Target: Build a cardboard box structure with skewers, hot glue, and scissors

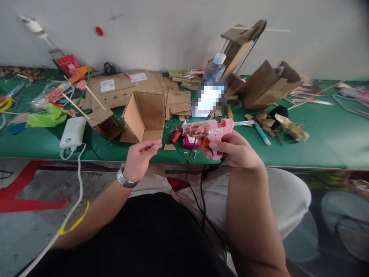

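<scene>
My right hand [238,150] is wrapped round the handle of a pink hot glue gun [219,132], fingers at its orange trigger. A translucent glue stick [243,123] juts out of the back, and the stained nozzle end points left. My left hand [141,157], with a metal watch at the wrist, is closed in a pinch at the front edge of an open cardboard box [152,119]. Whether the fingertips grip the box or some small thing cannot be made out. Left of it lies a smaller cardboard box [106,125] with wooden sticks.
A white power bank [72,132] with a cable lies on the green table [138,152]. Behind are flat cardboard [115,90], a plastic bottle [216,65], a lit phone [207,100] and cardboard structures [268,84]. A magenta tape measure [190,142] and teal marker [262,134] lie near the glue gun.
</scene>
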A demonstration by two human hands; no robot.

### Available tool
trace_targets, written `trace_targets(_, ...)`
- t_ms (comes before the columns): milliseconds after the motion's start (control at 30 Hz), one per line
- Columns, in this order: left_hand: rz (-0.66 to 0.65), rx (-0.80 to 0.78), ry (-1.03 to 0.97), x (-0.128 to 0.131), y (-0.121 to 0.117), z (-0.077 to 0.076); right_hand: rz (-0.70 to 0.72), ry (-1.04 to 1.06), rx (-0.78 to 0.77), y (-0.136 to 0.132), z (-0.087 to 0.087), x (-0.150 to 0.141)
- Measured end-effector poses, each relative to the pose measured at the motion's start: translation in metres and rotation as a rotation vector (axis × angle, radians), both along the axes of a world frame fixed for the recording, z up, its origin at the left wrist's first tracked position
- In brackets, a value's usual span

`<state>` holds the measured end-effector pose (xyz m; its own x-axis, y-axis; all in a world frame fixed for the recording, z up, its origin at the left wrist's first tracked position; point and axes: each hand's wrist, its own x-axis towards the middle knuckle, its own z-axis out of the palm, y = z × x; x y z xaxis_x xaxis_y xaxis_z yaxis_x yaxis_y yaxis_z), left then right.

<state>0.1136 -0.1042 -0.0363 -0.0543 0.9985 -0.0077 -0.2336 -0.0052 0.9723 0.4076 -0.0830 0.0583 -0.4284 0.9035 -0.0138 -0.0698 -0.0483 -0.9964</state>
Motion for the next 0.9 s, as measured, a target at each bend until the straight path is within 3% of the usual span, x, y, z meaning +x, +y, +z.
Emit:
trace_targets(533, -0.042, 0.128, -0.109, 0.0070, 0.0010, 0.0098, -0.009, 0.009, -0.010, 0.0006, -0.0019, 0.0028)
trace_targets(900, 0.040, 0.050, -0.037, 0.0028, 0.0027, 0.0073, -0.013, 0.030, 0.013, 0.0000, -0.0050, 0.0037)
